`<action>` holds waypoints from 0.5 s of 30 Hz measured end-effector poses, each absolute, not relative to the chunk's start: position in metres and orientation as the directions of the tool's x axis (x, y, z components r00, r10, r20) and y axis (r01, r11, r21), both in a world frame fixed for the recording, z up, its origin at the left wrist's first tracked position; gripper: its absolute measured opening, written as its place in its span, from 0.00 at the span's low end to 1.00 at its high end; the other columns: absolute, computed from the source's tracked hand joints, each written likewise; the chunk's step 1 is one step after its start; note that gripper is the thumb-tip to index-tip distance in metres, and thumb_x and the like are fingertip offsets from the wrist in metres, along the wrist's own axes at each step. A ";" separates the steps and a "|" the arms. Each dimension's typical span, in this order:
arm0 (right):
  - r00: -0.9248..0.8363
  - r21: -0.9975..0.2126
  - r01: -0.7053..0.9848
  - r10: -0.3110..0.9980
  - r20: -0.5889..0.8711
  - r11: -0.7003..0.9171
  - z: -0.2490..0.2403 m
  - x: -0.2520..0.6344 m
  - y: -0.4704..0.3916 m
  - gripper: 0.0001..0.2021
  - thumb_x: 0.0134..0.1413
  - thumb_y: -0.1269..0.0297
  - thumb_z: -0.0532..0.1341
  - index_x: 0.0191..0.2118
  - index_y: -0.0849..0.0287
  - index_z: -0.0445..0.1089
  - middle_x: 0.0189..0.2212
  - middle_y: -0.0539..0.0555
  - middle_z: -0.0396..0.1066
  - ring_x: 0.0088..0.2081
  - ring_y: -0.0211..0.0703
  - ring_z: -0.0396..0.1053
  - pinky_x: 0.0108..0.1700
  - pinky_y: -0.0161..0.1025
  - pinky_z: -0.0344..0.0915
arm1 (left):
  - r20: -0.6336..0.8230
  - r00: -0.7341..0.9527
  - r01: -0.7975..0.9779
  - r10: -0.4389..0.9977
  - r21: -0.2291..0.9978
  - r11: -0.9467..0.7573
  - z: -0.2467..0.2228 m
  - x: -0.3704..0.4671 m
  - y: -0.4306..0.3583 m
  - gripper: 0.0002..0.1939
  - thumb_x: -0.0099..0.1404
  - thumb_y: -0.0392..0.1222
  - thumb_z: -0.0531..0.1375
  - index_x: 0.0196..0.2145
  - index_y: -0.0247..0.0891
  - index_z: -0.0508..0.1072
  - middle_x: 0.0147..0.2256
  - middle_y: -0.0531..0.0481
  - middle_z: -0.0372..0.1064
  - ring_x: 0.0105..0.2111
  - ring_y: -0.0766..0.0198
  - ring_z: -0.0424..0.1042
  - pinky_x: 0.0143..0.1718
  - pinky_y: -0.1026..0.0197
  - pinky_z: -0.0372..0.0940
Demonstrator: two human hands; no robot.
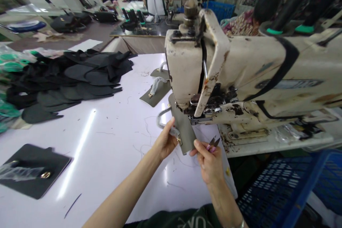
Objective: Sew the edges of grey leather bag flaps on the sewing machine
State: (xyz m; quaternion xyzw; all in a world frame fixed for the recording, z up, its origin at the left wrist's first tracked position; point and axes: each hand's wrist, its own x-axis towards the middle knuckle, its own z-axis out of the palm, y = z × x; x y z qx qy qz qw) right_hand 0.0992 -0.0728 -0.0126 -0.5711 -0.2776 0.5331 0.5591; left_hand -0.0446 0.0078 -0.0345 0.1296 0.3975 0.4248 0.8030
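Note:
A grey-green flat panel (185, 128) with a plastic-wrapped handle and gold fittings lies at an angle beside the sewing machine head (184, 67). My left hand (167, 142) is closed on the panel's left edge, near the lower gold fitting. With thumb and fingers, my right hand (210, 160) pinches the panel's lower right corner. Small scissors (213, 144) with pink handles are also tucked in my right hand, blades pointing up and away. The panel's far end reaches beside the machine head.
Similar panels with wrapped handles lie beyond (157, 92) and at the left (34, 171). Black cut pieces (72, 78) are piled at the back left. A blue crate (288, 188) stands at the lower right. Another person (248, 17) sits behind the machine.

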 end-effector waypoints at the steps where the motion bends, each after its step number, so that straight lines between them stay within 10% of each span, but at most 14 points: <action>1: 0.277 -0.926 -0.302 0.908 -0.315 -0.229 -0.013 0.101 -0.072 0.22 0.51 0.50 0.67 0.16 0.62 0.70 0.14 0.52 0.69 0.12 0.26 0.41 0.15 0.33 0.37 | -0.535 0.276 -0.611 0.799 0.544 0.575 -0.032 -0.039 0.010 0.21 0.59 0.52 0.68 0.42 0.33 0.77 0.36 0.45 0.79 0.31 0.61 0.77 0.37 0.60 0.74; 15: 0.242 -0.904 -0.323 0.898 -0.366 -0.282 -0.020 0.118 -0.069 0.21 0.44 0.51 0.72 0.16 0.64 0.73 0.08 0.45 0.54 0.12 0.24 0.41 0.15 0.30 0.35 | -0.549 -0.103 -0.609 0.829 0.694 0.384 0.001 -0.018 0.035 0.20 0.45 0.34 0.73 0.37 0.31 0.76 0.30 0.47 0.78 0.24 0.63 0.75 0.30 0.60 0.75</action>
